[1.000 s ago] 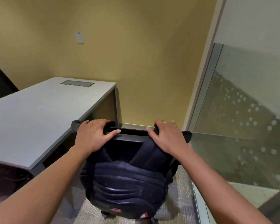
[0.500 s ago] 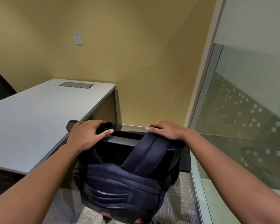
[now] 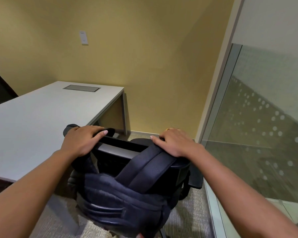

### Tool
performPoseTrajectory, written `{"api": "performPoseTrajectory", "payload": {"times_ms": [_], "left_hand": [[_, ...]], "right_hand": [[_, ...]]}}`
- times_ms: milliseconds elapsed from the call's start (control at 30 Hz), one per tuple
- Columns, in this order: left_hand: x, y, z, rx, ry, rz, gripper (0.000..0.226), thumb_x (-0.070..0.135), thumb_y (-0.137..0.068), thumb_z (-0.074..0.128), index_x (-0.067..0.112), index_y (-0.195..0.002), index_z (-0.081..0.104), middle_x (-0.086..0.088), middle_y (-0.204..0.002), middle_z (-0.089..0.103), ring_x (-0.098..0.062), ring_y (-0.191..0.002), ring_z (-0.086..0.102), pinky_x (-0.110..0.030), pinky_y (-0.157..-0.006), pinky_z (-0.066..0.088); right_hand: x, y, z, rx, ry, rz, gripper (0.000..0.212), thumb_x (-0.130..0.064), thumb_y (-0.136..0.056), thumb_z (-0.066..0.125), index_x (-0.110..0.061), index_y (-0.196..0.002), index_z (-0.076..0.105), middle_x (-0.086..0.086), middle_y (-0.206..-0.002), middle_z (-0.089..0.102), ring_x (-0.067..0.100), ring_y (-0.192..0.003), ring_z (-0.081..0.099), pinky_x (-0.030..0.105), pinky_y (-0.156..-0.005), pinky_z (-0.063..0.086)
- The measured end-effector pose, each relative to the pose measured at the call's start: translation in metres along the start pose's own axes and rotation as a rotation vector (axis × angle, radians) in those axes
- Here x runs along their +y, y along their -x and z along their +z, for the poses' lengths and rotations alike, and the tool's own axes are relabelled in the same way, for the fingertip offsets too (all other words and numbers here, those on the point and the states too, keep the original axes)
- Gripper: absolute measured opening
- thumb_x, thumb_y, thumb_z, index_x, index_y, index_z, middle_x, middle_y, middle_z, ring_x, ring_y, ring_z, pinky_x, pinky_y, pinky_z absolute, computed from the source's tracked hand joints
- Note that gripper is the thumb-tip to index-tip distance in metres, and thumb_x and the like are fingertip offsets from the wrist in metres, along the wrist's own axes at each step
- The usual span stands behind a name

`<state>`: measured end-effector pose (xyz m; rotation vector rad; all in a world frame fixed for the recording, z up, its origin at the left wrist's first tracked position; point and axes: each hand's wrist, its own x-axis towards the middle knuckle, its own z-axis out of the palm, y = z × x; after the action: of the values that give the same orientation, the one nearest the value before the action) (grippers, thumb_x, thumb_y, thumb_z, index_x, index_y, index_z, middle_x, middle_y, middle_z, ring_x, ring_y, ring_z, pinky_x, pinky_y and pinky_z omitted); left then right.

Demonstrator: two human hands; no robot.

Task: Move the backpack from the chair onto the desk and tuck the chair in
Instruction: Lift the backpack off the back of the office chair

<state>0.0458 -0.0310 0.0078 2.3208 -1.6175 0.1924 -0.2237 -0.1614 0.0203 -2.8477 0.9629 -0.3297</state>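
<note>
Our left hand [image 3: 83, 140] is clenched on 1 strap [image 3: 108, 131] at the chair [image 3: 117, 150] top; our right hand [image 3: 175, 143] lies flat over the other strap [image 3: 144, 169], pressing rather than gripping, as far as we can tell. Below both hands the backpack [image 3: 120, 203] hangs against the chair back, not yet on the desk [image 3: 33, 121], which lies just left of our left hand. We judge it best to close the right hand on its strap, lift both straps clear together, then swing left, keeping the bag level.
</note>
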Motion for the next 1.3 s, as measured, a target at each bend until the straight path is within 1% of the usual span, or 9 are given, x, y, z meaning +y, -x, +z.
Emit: {"api": "performPoseTrajectory", "payload": {"times_ms": [100,233,333,467,600,700,833,1033,1300], "left_hand": [[-0.009,-0.008,-0.001,-0.030,-0.014,-0.005,0.042,0.049,-0.093,0.029,0.033,-0.123,0.055,0.001,-0.131,0.057,-0.023,-0.123,0.047,-0.044,-0.100,0.033],[-0.027,-0.019,-0.001,-0.086,-0.097,-0.056,0.045,0.049,-0.093,0.024,0.035,-0.129,0.048,0.001,-0.136,0.051,-0.022,-0.130,0.038,-0.051,-0.105,0.029],[-0.032,-0.027,0.002,-0.125,-0.182,-0.129,0.059,0.063,-0.087,0.023,0.030,-0.132,0.045,0.001,-0.142,0.044,-0.023,-0.134,0.031,-0.054,-0.106,0.025],[-0.026,-0.031,0.007,-0.096,-0.223,-0.218,0.076,0.074,-0.078,0.025,0.024,-0.131,0.044,-0.005,-0.142,0.043,-0.027,-0.135,0.028,-0.058,-0.106,0.020],[-0.025,-0.031,0.010,-0.037,-0.219,-0.218,0.075,0.074,-0.079,0.027,0.023,-0.130,0.045,-0.006,-0.140,0.045,-0.028,-0.133,0.031,-0.059,-0.106,0.021],[-0.027,-0.034,0.011,-0.034,-0.222,-0.210,0.066,0.068,-0.082,0.031,0.024,-0.128,0.047,-0.004,-0.138,0.048,-0.026,-0.131,0.033,-0.057,-0.106,0.021],[-0.036,-0.035,0.012,-0.029,-0.215,-0.196,0.059,0.063,-0.085,0.035,0.026,-0.129,0.046,-0.003,-0.140,0.046,-0.024,-0.133,0.031,-0.055,-0.106,0.021],[-0.044,-0.038,0.012,-0.029,-0.229,-0.196,0.058,0.063,-0.085,0.033,0.027,-0.130,0.046,0.000,-0.141,0.045,-0.023,-0.133,0.031,-0.054,-0.105,0.024],[-0.044,-0.038,0.012,-0.029,-0.243,-0.209,0.059,0.064,-0.085,0.032,0.027,-0.130,0.045,-0.001,-0.141,0.044,-0.023,-0.133,0.032,-0.054,-0.105,0.025]], "right_hand": [[-0.010,-0.002,0.009,0.124,-0.045,0.022,0.052,-0.054,-0.091,0.029,-0.020,-0.052,0.035,0.014,-0.077,0.060,0.030,-0.082,0.052,0.035,-0.065,0.030],[-0.024,-0.007,0.022,0.160,-0.183,0.037,0.045,-0.054,-0.090,0.031,-0.021,-0.062,0.042,0.014,-0.091,0.061,0.030,-0.094,0.051,0.037,-0.075,0.035],[-0.029,-0.009,0.027,0.039,-0.327,-0.019,0.040,-0.054,-0.090,0.035,-0.021,-0.098,0.057,0.007,-0.116,0.058,0.026,-0.113,0.044,0.037,-0.092,0.030],[-0.031,-0.014,0.025,-0.146,-0.359,-0.132,0.048,-0.058,-0.089,0.036,-0.032,-0.129,0.042,0.001,-0.144,0.038,0.020,-0.133,0.026,0.043,-0.111,0.013],[-0.027,-0.017,0.019,-0.306,-0.449,-0.168,0.044,-0.060,-0.088,0.038,-0.031,-0.120,0.047,0.003,-0.125,0.052,0.019,-0.117,0.041,0.041,-0.104,0.028],[-0.025,-0.020,0.015,-0.272,-0.401,-0.202,0.038,-0.062,-0.086,0.038,-0.028,-0.099,0.051,-0.002,-0.101,0.057,0.014,-0.095,0.047,0.037,-0.087,0.036],[-0.028,-0.020,0.014,-0.201,-0.267,-0.247,0.043,-0.067,-0.084,0.034,-0.030,-0.063,0.033,-0.011,-0.067,0.047,0.002,-0.065,0.042,0.032,-0.067,0.027],[-0.025,-0.013,0.013,-0.115,-0.155,-0.245,0.061,-0.077,-0.077,0.026,-0.020,-0.059,0.036,-0.007,-0.053,0.044,0.006,-0.054,0.040,0.031,-0.056,0.026],[-0.024,0.006,0.006,0.088,-0.038,-0.259,0.065,-0.080,-0.075,0.023,-0.019,-0.055,0.032,-0.005,-0.044,0.038,0.006,-0.044,0.034,0.028,-0.046,0.019]]}}
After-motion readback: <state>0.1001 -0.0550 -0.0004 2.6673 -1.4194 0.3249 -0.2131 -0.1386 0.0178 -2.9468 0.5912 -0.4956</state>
